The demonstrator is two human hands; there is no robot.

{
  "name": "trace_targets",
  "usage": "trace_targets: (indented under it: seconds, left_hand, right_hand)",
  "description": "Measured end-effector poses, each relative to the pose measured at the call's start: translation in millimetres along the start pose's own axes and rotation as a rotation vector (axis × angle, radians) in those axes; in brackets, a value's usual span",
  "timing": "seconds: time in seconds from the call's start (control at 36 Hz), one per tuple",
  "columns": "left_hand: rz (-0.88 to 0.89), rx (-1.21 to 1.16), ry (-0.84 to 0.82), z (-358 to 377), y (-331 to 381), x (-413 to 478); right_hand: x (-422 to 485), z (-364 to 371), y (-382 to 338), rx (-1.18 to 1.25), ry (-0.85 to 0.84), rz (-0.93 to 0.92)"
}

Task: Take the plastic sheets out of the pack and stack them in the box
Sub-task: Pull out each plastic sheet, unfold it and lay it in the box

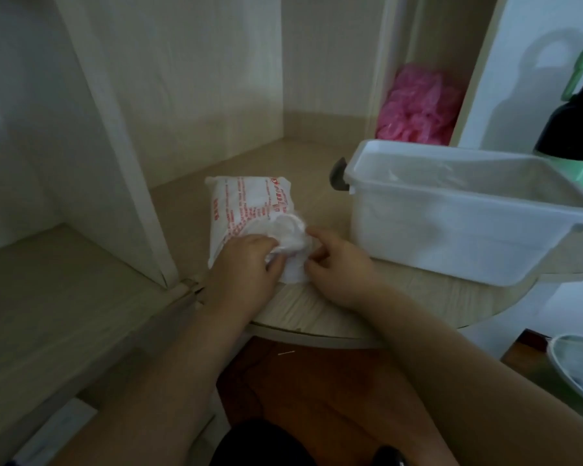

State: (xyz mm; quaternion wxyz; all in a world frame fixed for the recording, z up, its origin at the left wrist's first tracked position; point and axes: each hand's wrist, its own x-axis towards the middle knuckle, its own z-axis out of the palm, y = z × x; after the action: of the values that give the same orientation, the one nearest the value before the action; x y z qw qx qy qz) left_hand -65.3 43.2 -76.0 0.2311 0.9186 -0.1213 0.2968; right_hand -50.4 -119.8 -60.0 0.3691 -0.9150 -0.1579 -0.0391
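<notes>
Pinching sheets (290, 237): left hand (246, 261), right hand (341, 264).

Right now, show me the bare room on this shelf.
Free: the shelf behind the pack, up to the wall, and the strip between pack and box. Crowded: the front edge, where left hand and right hand grip sheets.
</notes>
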Motion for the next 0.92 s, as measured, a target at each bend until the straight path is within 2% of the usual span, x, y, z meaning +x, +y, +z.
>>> trace_targets:
  seconds: [0.17, 0.31, 0.42, 0.56, 0.72, 0.92]
  left_hand:
    - [0.013, -0.013, -0.012, 1, 4, 18]
    - [-0.062, -0.297, 0.061, 7, 12, 18]
    - [-0.097, -0.374, 0.086, 6, 8, 17]
    - [0.055, -0.213, 0.213, 7, 4, 15]
    - [0.096, -0.327, 0.202, 5, 11, 14]
    - [-0.056, -0.498, 0.271, -1, 19, 8]
  right_hand:
    - [3, 6, 4, -0.021, 0.109, -0.077]
    - [-2, 2, 9, 0.134, 0.222, -0.079]
    - [-4, 3, 10, 0.13, 0.21, -0.082]
    - [-3, 4, 10, 0.089, 0.253, -0.128]
    - [-6, 6, 8, -0.017, 0.247, -0.216]
    - [-7, 7, 3, -0.232, 0.13, -0.196]
